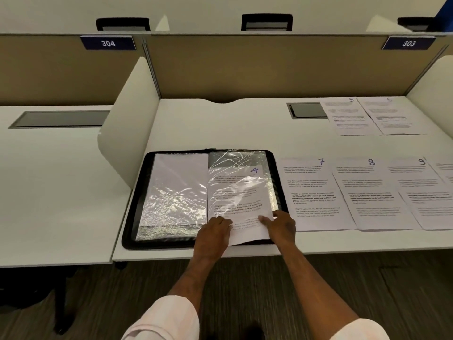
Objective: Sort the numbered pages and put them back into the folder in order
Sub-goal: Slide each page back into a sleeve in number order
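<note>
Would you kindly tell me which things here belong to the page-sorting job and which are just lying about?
Belong to the job: folder; page 4, partly in its sleeve; page 5, page 7, page 8, page 9 on the desk; left hand and right hand at page 4's lower edge.
Just lying about: plate 304; plate 303; cable hatch; chair behind the partition.
</note>
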### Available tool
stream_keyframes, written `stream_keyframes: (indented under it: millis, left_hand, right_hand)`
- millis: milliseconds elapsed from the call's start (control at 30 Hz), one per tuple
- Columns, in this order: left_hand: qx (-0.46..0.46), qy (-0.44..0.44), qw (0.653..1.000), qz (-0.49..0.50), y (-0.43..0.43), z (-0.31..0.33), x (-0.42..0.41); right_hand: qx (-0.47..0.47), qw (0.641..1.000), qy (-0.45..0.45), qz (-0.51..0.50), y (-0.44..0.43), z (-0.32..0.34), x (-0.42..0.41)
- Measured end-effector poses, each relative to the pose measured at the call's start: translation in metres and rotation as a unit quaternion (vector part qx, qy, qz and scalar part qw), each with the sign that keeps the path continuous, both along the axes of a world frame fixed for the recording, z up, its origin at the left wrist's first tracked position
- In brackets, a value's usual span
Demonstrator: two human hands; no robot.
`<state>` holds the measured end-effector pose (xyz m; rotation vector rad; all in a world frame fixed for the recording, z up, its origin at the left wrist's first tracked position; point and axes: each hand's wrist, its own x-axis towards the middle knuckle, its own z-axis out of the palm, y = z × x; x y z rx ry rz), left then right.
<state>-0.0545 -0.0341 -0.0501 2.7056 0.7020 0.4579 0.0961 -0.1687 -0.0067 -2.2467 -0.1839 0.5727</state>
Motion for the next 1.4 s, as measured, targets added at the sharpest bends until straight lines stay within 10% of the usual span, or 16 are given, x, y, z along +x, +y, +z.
stream_keyframes:
  millis: [467,1400]
  left_hand:
    - [0.033,0.005,0.999,-0.042,0.004,-0.005,0.012]
    - [0.03,0.028,0.999,-0.032,0.001,0.001,0.044]
  right_hand:
    - [0.059,0.991,0.113,0.046,-0.006,-0.014,0.014]
    - [0.096,0.994,-0.008,0.051,-0.005,-0.02,0.012]
